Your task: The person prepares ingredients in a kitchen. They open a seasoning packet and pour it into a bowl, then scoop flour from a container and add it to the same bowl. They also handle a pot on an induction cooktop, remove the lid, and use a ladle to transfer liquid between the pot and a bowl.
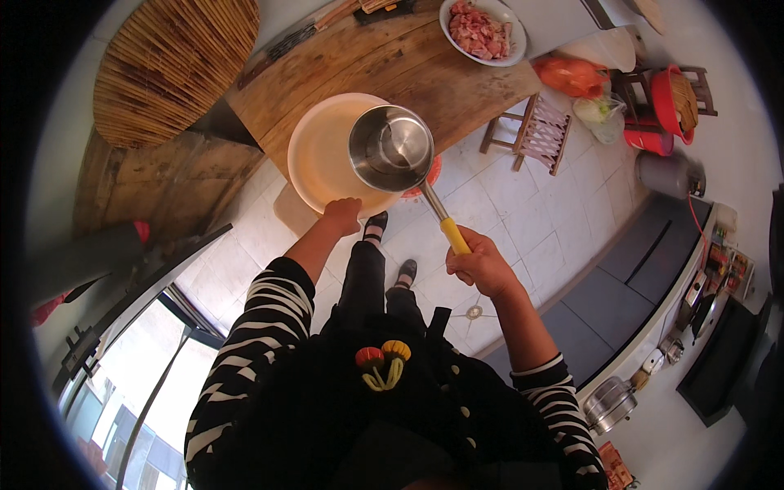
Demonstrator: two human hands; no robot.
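Observation:
My right hand (481, 260) grips the yellow handle of a stainless steel ladle-pot (392, 149), a deep round dipper. It is held over the right side of a large pale basin (306, 159), and its bowl hides part of that basin. The near rim of the basin is in my left hand (343, 215), fingers curled over the edge. Cloudy tan liquid appears to lie in the basin, which overlaps the edge of a wooden table (392, 67). A white enamel bowl (520, 43) of cut raw meat (479, 30) sits on the table's far right end.
A low folding stool (542, 131) stands right of the table. Beyond it are an orange plastic bag (572, 76), a bagged vegetable (597, 113), red tubs (664, 104) and a gas cylinder (664, 174). A red container (433, 174) is partly hidden beneath the dipper. A counter runs along the right.

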